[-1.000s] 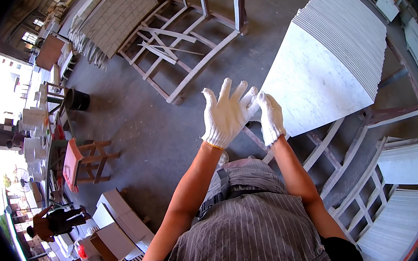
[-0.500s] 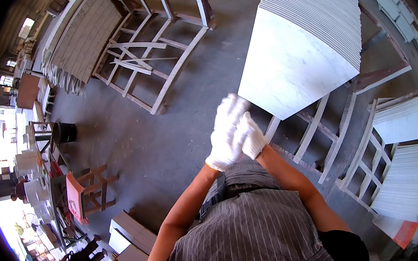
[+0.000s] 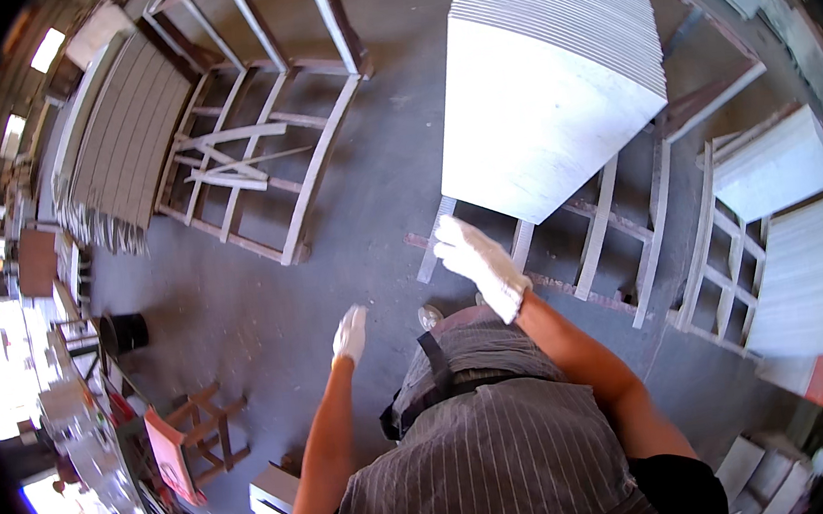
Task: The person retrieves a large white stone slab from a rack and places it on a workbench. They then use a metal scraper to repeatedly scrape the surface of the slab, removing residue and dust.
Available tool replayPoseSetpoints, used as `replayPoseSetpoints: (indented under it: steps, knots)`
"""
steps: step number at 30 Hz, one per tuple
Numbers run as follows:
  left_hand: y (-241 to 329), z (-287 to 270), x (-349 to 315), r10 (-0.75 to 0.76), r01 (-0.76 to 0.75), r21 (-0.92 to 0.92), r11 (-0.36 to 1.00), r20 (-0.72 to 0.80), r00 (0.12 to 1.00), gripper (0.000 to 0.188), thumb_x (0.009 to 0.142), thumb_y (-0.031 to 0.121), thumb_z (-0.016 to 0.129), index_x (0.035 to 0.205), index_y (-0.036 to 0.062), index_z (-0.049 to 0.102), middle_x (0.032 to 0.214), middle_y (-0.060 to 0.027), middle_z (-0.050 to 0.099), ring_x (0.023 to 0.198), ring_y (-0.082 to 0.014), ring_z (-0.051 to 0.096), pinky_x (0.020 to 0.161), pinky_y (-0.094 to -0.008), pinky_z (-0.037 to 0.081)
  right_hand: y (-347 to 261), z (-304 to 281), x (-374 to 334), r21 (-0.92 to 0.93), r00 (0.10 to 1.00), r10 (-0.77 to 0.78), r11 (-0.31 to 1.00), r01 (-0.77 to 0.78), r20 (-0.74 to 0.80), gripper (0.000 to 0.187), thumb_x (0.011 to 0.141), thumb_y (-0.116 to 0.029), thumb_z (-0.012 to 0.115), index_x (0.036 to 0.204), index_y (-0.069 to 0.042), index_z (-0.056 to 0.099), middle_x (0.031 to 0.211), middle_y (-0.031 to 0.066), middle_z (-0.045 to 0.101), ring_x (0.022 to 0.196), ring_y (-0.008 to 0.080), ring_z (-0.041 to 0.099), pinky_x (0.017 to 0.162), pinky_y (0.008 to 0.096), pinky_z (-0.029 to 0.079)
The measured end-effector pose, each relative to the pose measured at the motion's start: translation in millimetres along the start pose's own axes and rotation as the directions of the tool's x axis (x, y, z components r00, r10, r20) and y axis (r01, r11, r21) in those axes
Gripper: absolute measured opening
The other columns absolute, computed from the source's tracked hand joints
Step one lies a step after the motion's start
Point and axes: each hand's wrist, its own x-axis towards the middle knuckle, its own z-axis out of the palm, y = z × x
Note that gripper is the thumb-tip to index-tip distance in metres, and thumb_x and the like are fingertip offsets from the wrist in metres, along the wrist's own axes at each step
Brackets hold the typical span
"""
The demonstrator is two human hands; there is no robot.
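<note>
I see the person's left forearm [image 3: 323, 449] stretched forward, the white-gloved left hand [image 3: 350, 334] edge-on and slightly blurred. The right arm [image 3: 587, 351] bends at the elbow; its gloved right hand [image 3: 479, 262] is farther out, fingers extended toward the far left.

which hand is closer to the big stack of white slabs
Right. The right hand is just below the slab stack's lower edge in the picture; the left hand is farther down and to the left, over the floor.

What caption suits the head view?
Gloved left hand and right hand apart, before white slabs leaning on a slatted rack.
</note>
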Motion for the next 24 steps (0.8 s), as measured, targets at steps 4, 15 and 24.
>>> replayPoseSetpoints:
  steps: [4,15,24]
  knots:
    - [-95,34,-36,-0.357,0.362,-0.289,0.886,0.073,0.931,0.057,0.097,0.042,0.038,0.127,-0.0038,0.054,0.134,-0.0224,0.051,0.129,-0.0336,0.045,0.107,-0.0392,0.034,12,-55,16,0.063,0.950,-0.037,0.996,0.059,-0.311,0.041,0.096,-0.031,0.054,0.125,-0.003,0.049,0.116,0.0115,0.057,0.101,0.0197,0.061,0.087,0.0332,0.050]
    - [-117,45,-101,-0.443,0.465,-0.153,0.872,0.156,0.883,0.054,0.090,0.044,0.048,0.109,-0.0036,0.063,0.113,-0.0229,0.064,0.110,-0.0326,0.059,0.092,-0.0403,0.043,-145,-258,30,-0.476,0.404,-0.563,0.826,0.303,-0.721,0.043,0.090,-0.034,0.061,0.114,-0.006,0.040,0.102,0.0081,0.046,0.089,0.0189,0.044,0.074,0.0316,0.035]
    - [-31,39,-81,-0.326,0.325,-0.293,0.899,0.047,0.944,0.049,0.089,0.043,0.052,0.103,-0.0026,0.063,0.092,-0.0120,0.065,0.088,-0.0212,0.058,0.079,-0.0354,0.044,-222,-301,29,-0.473,0.332,-0.547,0.835,0.281,-0.769,0.064,0.088,-0.054,0.057,0.119,0.002,0.060,0.122,0.0156,0.062,0.111,0.0311,0.058,0.095,0.0408,0.041]
